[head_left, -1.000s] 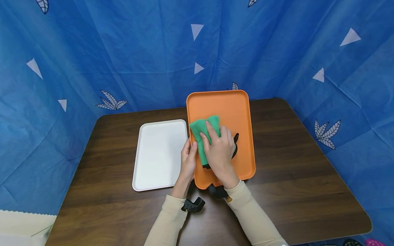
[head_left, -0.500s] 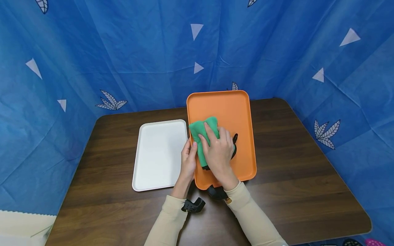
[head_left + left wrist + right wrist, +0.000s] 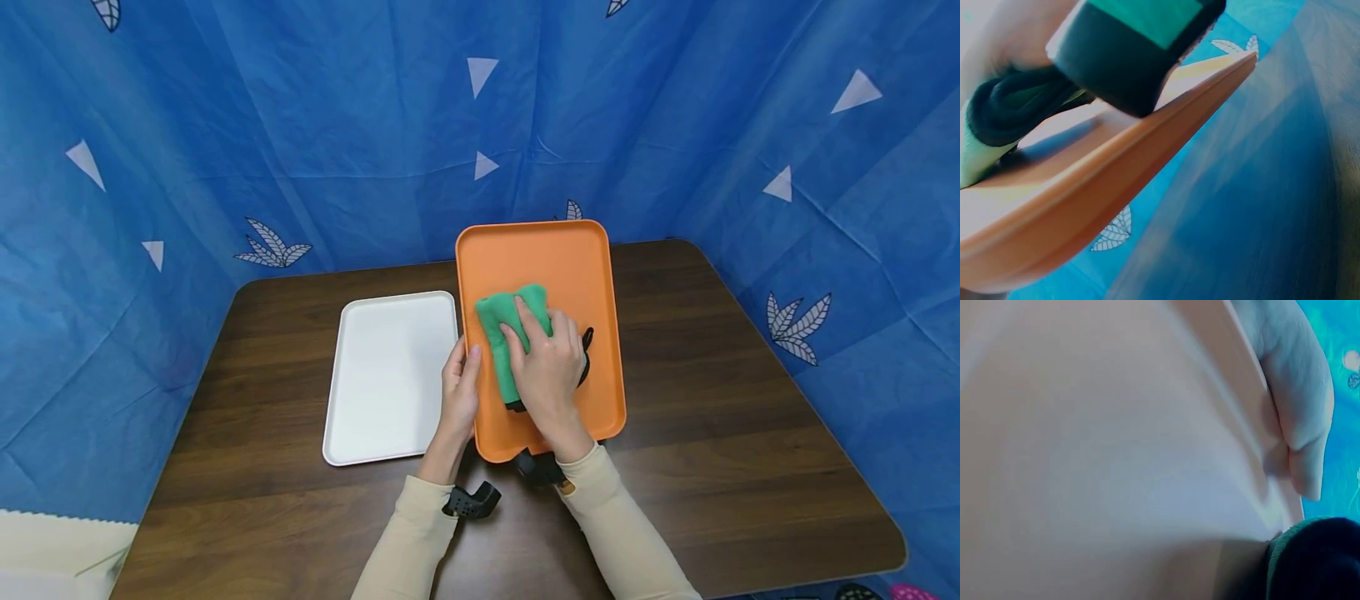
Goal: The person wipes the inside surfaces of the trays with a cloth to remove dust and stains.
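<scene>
Curtain (image 3: 135, 333) in blue, printed with white triangles and outlined leaves, hangs down the left side and across the back; pale material (image 3: 60, 550) shows below it at the lower left. Next comes the brown, wood-grained table (image 3: 262, 517). On the left half of the table lies a white tray (image 3: 390, 375), its right edge just beside the left hand (image 3: 457, 392). That hand extends from a beige sleeve, a black device (image 3: 472, 502) at the wrist, and its fingers are clamped on the left rim of an orange tray (image 3: 536, 254), the thumb on the near side.

The orange tray is tilted, its far end overlapping the curtain beyond the table's back edge in the head view; I cannot tell whether its near end touches the table. Bunched against the inside of the orange tray, left of its middle, is a green cloth (image 3: 492, 319) with black edging along its near end. In the left wrist view its dark-edged folds rise close to the rim. The right hand (image 3: 551, 367) holds the cloth against the tray, index finger and thumb slightly apart on top, the other fingers bent down over it, their tips hidden. A thin black loop (image 3: 588, 337) sticks out to the right of this hand.
</scene>
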The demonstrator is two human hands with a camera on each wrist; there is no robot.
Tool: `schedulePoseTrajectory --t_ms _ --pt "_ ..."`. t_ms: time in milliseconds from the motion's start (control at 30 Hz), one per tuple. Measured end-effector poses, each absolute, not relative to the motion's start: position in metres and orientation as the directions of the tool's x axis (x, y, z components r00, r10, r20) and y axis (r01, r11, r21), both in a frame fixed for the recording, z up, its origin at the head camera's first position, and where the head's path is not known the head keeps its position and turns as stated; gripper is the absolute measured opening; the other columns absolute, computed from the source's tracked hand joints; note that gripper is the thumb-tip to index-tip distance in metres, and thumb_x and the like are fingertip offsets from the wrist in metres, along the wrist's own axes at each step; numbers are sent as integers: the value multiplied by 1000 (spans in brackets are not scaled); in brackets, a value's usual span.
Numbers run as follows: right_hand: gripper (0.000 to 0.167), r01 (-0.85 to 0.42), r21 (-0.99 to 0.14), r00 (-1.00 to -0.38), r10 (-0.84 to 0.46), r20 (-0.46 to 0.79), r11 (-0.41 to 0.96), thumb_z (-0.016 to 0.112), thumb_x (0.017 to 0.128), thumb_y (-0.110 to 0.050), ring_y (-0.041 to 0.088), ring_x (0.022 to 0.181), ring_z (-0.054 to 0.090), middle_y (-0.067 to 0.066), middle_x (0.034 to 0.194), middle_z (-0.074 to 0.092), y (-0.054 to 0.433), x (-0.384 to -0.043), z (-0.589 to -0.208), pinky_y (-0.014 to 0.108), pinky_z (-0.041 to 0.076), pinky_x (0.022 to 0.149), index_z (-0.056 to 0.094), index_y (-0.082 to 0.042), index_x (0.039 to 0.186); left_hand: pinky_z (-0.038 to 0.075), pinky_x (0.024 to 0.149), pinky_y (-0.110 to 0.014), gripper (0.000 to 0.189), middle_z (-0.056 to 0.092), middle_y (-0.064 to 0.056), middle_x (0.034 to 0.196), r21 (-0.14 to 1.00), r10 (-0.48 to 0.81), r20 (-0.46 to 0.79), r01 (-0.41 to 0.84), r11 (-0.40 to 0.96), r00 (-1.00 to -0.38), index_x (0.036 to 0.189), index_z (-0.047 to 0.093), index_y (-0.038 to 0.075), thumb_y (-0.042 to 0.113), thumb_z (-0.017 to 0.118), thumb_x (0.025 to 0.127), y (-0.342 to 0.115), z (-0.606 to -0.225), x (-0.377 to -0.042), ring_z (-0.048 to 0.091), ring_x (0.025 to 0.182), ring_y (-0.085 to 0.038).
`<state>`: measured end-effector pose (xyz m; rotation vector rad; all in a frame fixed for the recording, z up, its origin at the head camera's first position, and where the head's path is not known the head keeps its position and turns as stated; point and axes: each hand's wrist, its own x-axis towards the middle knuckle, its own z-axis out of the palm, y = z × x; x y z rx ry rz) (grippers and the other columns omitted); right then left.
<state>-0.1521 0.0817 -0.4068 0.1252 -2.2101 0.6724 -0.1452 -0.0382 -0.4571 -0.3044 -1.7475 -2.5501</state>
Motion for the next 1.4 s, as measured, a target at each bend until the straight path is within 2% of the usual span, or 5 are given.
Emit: schedulePoseTrajectory --t_ms 233,467,567,933,1400 --pt "38 -267 -453 -681 166 713 850 72 90 -31 34 89 58 21 99 64 96 -153 -408 46 51 73 70 -12 123 55 87 -26 49 55 -14 127 930 66 171 139 -341 -983 147 37 6 33 40 106 -39 -457 -145 64 104 -12" --pt "39 -225 -503 -693 225 685 834 71 90 -32 35 89 58 21 101 63 109 -155 -410 48 50 73 69 -13 124 55 78 -25 47 59 -2 112 935 48 150 126 -333 -987 146 39 7 31 41 106 -39 -456 -145 63 95 -11" --pt "39 -206 -524 -699 251 670 827 72 89 -32 36 91 58 22 102 63 115 -156 -411 49 50 74 70 -13 123 54 75 -25 46 60 -1 108 935 45 144 121 -332 -989 145 40 7 31 41 106 -40 -455 -145 63 92 -12" --pt "39 -111 -593 -721 346 600 797 71 90 -34 38 89 55 23 103 62 135 -161 -412 48 48 67 70 -12 123 54 75 -26 48 61 -1 107 931 36 152 131 -340 -988 146 39 9 34 42 105 -42 -454 -145 64 90 -13" --pt "40 -84 -620 -743 366 560 780 69 91 -33 37 88 54 23 101 60 138 -161 -414 47 45 65 68 -13 126 54 76 -25 49 61 -1 107 928 38 152 129 -351 -988 147 38 8 34 43 105 -42 -457 -146 64 91 -12"
